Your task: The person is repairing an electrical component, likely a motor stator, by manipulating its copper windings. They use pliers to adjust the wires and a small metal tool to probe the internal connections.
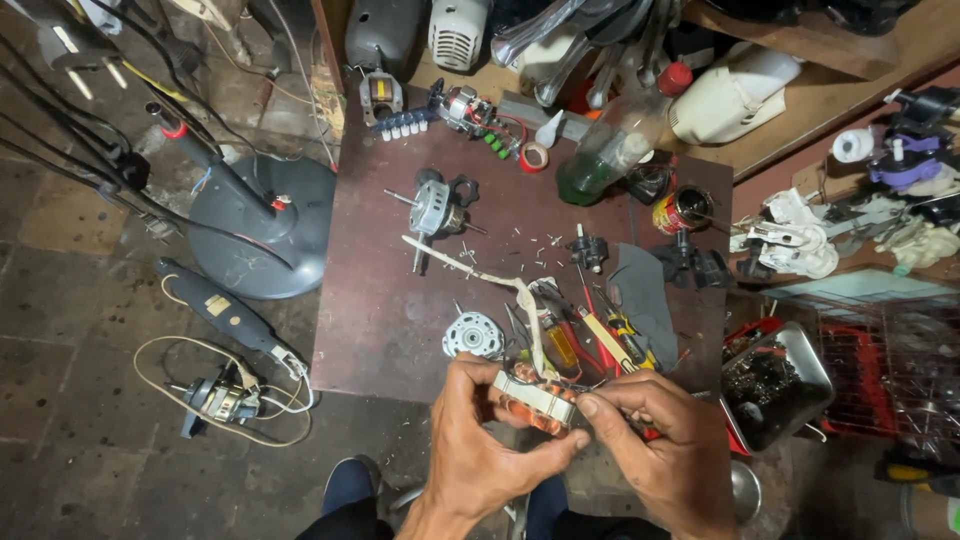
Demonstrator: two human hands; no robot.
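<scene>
I hold a stator between both hands at the near edge of the desk. My left hand curls around its left end, thumb running under it and fingers closed over the top. My right hand pinches its right end, thumb and forefinger shut on the pale frame, with the copper windings showing between my fingers. A white cord runs from the stator up and away across the desk.

Just beyond my hands lies a round silver end cap, and to its right a heap of screwdrivers with red and yellow handles. Farther off, near the middle of the desk, sits a small motor with its shaft sticking out, loose screws scattered to its right. At the far edge stands a green bottle, tilted, with a roll of red tape to its left and a tin can to its right.

To the right of my hands a metal tray holds dark small parts. On the floor to the left lie a grey fan base and a black rotary tool with a coiled cord.
</scene>
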